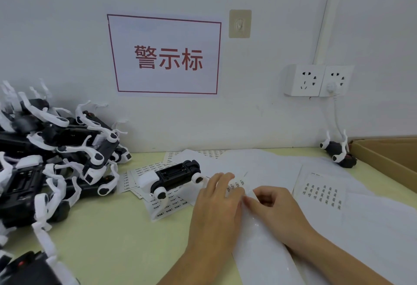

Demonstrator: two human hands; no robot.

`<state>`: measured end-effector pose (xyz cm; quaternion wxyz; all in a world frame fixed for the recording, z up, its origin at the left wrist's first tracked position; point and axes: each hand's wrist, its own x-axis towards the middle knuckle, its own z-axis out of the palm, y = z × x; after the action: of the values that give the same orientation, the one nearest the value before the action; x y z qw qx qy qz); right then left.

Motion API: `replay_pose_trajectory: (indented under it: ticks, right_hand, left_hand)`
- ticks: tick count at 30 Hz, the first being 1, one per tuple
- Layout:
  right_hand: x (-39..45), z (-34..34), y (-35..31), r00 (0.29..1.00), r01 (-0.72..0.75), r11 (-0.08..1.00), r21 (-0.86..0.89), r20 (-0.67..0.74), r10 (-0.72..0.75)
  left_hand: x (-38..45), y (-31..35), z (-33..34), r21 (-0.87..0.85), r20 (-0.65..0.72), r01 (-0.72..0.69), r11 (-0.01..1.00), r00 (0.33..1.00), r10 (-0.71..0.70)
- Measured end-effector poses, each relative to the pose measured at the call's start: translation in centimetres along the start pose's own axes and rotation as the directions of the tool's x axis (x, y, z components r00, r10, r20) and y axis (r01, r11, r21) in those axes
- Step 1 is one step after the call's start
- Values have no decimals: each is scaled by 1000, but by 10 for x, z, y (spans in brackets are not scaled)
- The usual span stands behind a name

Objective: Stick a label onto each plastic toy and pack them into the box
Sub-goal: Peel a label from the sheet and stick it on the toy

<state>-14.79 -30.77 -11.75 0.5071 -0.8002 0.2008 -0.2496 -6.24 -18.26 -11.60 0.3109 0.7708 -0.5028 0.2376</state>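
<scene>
A black-and-white plastic toy (173,177) lies on its back on label sheets in the middle of the table. My left hand (216,203) lies flat on a white label sheet (261,244), fingers straight, pressing it down. Just right of it, my right hand (275,205) has its fingers curled, and its fingertips pinch at the sheet's edge near a row of small labels (235,185). Whether a label is lifted I cannot tell. A cardboard box (388,160) stands at the right edge, with one toy (339,152) lying beside it.
A big heap of black-and-white toys (52,160) fills the left side. More label sheets (322,193) and white papers spread over the right half of the yellow-green table (117,239). On the wall behind are a sign, wall sockets (316,80) and a plugged cable.
</scene>
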Motion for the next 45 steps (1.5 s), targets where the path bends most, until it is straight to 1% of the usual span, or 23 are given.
replay_pose_trajectory:
  ticks: [4, 7, 14, 25, 35, 40, 45]
  right_hand:
    - [0, 1, 0, 999, 22, 999, -32, 27, -21]
    - [0, 1, 1, 999, 44, 998, -47, 31, -42]
    - [0, 0, 1, 996, 84, 993, -88, 45, -80]
    - [-2, 2, -2, 995, 98, 991, -89, 30, -95]
    - [-2, 3, 0, 995, 93, 991, -95, 41, -89]
    - [-3, 2, -2, 995, 98, 990, -103, 37, -95]
    - [-2, 3, -1, 994, 106, 987, -118, 21, -104]
  left_hand:
    - [1, -3, 0, -24, -8, 8, 1000, 1000, -9]
    - [0, -5, 1, -24, -10, -22, 999, 1000, 21]
    - [-2, -7, 2, -118, 56, 46, 992, 998, -39]
    - [-1, -5, 4, -169, 17, 70, 983, 998, -68]
    - [0, -7, 6, -284, 63, 212, 935, 977, -202]
    - [0, -7, 6, -283, 80, 211, 936, 977, -196]
    - [-3, -3, 5, -213, 99, 186, 959, 981, -168]
